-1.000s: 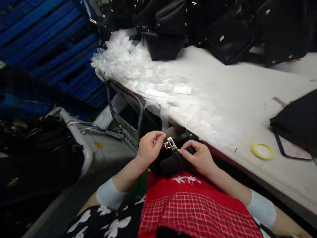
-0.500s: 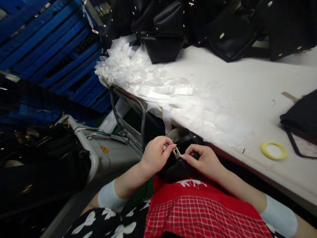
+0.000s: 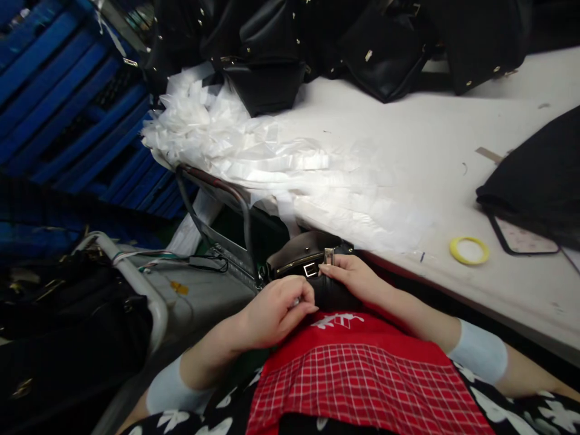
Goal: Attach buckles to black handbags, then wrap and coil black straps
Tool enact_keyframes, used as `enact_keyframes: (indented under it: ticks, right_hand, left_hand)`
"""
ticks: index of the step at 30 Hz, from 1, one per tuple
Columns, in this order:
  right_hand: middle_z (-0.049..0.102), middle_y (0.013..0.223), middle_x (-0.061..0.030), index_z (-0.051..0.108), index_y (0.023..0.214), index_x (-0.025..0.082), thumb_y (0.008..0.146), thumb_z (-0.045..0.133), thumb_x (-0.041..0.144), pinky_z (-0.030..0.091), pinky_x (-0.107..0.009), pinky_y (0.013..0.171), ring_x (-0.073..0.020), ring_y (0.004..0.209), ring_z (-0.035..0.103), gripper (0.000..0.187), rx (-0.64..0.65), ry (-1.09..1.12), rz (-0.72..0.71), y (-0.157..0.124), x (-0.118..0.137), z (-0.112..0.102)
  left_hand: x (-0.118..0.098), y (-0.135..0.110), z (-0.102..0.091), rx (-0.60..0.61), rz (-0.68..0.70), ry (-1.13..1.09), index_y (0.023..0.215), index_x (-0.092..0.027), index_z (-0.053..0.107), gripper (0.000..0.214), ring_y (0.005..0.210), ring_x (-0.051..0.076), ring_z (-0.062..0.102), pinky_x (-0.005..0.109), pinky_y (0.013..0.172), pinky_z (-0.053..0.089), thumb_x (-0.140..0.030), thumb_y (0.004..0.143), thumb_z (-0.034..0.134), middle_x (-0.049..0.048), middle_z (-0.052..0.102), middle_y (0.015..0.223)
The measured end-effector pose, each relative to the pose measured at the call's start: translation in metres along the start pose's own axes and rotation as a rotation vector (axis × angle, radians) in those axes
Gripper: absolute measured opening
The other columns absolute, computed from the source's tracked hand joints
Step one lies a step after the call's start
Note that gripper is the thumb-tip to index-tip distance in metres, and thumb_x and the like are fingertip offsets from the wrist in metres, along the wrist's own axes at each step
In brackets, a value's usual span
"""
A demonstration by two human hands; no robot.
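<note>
A black handbag [image 3: 335, 296] rests against my lap, between me and the table edge. On its front sits a gold-coloured rectangular metal frame [image 3: 310, 269]. My right hand [image 3: 356, 275] pinches a shiny metal clasp [image 3: 328, 257] between thumb and fingers, just right of that frame. At the bag's lower left, my left hand [image 3: 283, 305] is closed with its fingers curled in. A bit of something whitish shows inside that fist, too small to name.
White plastic film strips [image 3: 281, 163] cover the left of the white table [image 3: 435, 145]. Black bags [image 3: 267, 78] line its back. A yellow tape roll [image 3: 469, 250] and a phone-like flat object [image 3: 525, 235] lie right. A metal rack [image 3: 247, 223] and cart rail [image 3: 154, 302] stand left.
My left hand has come away from the metal fitting and dropped toward me. My right hand now holds the clasp up, apart from the frame on the bag. The view has shifted right.
</note>
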State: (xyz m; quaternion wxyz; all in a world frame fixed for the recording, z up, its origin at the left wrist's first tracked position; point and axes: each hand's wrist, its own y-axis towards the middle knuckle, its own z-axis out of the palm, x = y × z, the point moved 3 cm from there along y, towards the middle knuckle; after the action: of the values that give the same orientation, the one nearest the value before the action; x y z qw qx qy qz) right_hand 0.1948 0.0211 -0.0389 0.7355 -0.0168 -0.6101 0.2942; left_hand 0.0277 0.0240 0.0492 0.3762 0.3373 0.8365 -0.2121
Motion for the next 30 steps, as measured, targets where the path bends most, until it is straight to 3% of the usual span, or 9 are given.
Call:
enact_keyframes:
  ticks: [4, 6, 9, 13, 20, 30]
  right_hand:
    - [0.056, 0.070, 0.0006, 0.062, 0.075, 0.015, 0.081, 0.061, 0.049, 0.040, -0.026, 0.064, -0.0127, 0.065, 0.047, 0.034, 0.056, -0.110, -0.087, -0.002, 0.010, -0.001]
    - [0.055, 0.069, 0.0009, 0.062, 0.077, 0.015, 0.083, 0.059, 0.048, 0.039, -0.025, 0.062, -0.0121, 0.064, 0.046, 0.034, 0.083, -0.143, -0.099, -0.003, 0.012, 0.001]
    - [0.055, 0.069, 0.0009, 0.064, 0.079, 0.015, 0.085, 0.058, 0.047, 0.040, -0.025, 0.062, -0.0122, 0.064, 0.046, 0.033, 0.072, -0.215, -0.140, -0.004, 0.013, 0.001]
    - [0.052, 0.066, 0.0014, 0.062, 0.075, 0.016, 0.087, 0.057, 0.044, 0.039, -0.025, 0.062, -0.0125, 0.064, 0.046, 0.031, 0.064, -0.303, -0.173, -0.007, 0.013, 0.000]
    - [0.044, 0.063, 0.0033, 0.054, 0.070, 0.018, 0.088, 0.054, 0.038, 0.037, -0.024, 0.062, -0.0115, 0.061, 0.041, 0.027, 0.070, -0.391, -0.165, -0.012, 0.016, 0.001]
    - [0.045, 0.058, 0.0045, 0.055, 0.070, 0.019, 0.088, 0.051, 0.036, 0.030, -0.024, 0.056, -0.0103, 0.054, 0.039, 0.025, 0.038, -0.551, -0.187, -0.015, 0.022, 0.004]
  left_hand:
    - [0.014, 0.003, -0.017, -0.342, -0.185, -0.056, 0.079, -0.019, 0.054, 0.016, 0.068, 0.013, 0.053, 0.026, 0.066, 0.042, -0.027, 0.093, 0.050, 0.0003, 0.057, 0.073]
    - [0.022, 0.012, -0.018, -0.376, -0.221, -0.095, 0.080, -0.018, 0.058, 0.015, 0.068, 0.013, 0.054, 0.026, 0.066, 0.043, -0.028, 0.091, 0.055, 0.0004, 0.059, 0.074]
    - [0.027, 0.027, -0.012, -0.332, -0.205, -0.120, 0.088, -0.018, 0.066, 0.010, 0.070, 0.013, 0.056, 0.025, 0.067, 0.043, -0.028, 0.085, 0.064, 0.0002, 0.061, 0.075]
    - [0.026, 0.041, -0.006, -0.257, -0.169, -0.142, 0.097, -0.019, 0.069, 0.019, 0.065, 0.012, 0.054, 0.024, 0.064, 0.043, -0.027, 0.080, 0.071, -0.0011, 0.059, 0.071]
    - [0.018, 0.048, -0.016, -0.210, -0.066, -0.057, 0.081, -0.018, 0.071, 0.006, 0.067, 0.012, 0.058, 0.024, 0.065, 0.045, -0.024, 0.082, 0.068, 0.0015, 0.065, 0.074]
    - [0.011, 0.049, -0.020, -0.181, 0.018, 0.056, 0.080, -0.018, 0.069, 0.003, 0.068, 0.011, 0.058, 0.022, 0.065, 0.044, -0.018, 0.083, 0.069, 0.0000, 0.064, 0.074]
